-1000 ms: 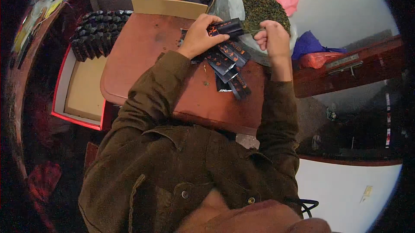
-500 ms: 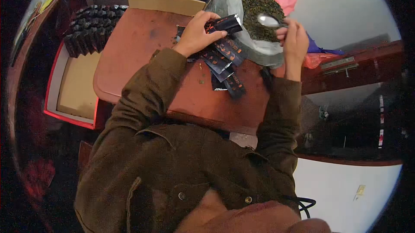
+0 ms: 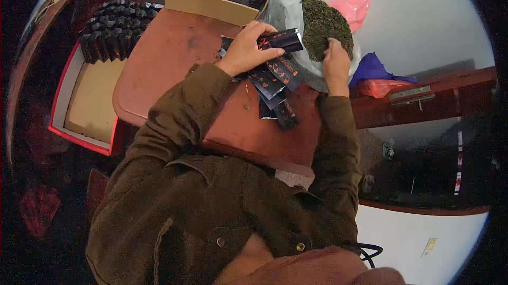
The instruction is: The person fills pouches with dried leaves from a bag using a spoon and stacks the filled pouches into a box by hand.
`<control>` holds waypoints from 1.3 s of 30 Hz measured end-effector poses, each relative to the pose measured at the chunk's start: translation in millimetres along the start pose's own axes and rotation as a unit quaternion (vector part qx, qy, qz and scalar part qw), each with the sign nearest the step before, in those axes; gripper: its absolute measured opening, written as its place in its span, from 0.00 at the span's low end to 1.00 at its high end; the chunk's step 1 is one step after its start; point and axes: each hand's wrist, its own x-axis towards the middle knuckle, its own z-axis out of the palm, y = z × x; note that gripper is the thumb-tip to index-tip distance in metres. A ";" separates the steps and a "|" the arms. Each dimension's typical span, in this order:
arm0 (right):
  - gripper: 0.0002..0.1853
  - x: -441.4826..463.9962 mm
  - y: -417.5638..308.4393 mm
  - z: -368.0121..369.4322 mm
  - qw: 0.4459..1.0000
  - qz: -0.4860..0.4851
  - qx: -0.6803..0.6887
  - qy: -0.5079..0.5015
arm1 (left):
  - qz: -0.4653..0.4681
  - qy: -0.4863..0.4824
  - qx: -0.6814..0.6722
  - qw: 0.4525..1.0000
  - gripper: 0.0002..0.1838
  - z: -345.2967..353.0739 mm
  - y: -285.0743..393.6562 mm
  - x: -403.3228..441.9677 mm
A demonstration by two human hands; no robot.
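Observation:
My left hand (image 3: pixel 246 49) is closed around a black sachet (image 3: pixel 286 40) with orange print. The sachet's silvery mouth points right, toward a whitish plastic bag (image 3: pixel 292 12) full of dark green dried leaves (image 3: pixel 324 18). Over the right part of those leaves, my right hand (image 3: pixel 337 65) has its fingers pinched together and pointing down into them. It held a metal spoon a moment earlier; now the spoon is hidden by the fingers and leaves. Below my left hand, several flat black sachets (image 3: pixel 272 81) lie overlapping on the reddish-brown table (image 3: pixel 169 57).
At the back of the table stands a cardboard box (image 3: pixel 209 7) heaped with black sachets. To the left, a red-edged box (image 3: pixel 82 108) carries rows of black packets (image 3: pixel 111 31). Pink plastic (image 3: pixel 355 11) and a purple bag (image 3: pixel 373 69) lie beyond the leaf bag.
My right hand has moved left and down into the leaves, taking the spoon from above them out of sight. The left hand still holds the sachet. The view has shifted slightly.

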 end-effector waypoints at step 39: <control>0.15 -6.2 1.5 2.0 0.961 0.165 0.220 -0.044 | 0.035 0.013 -0.013 0.999 0.24 0.9 2.6 0.2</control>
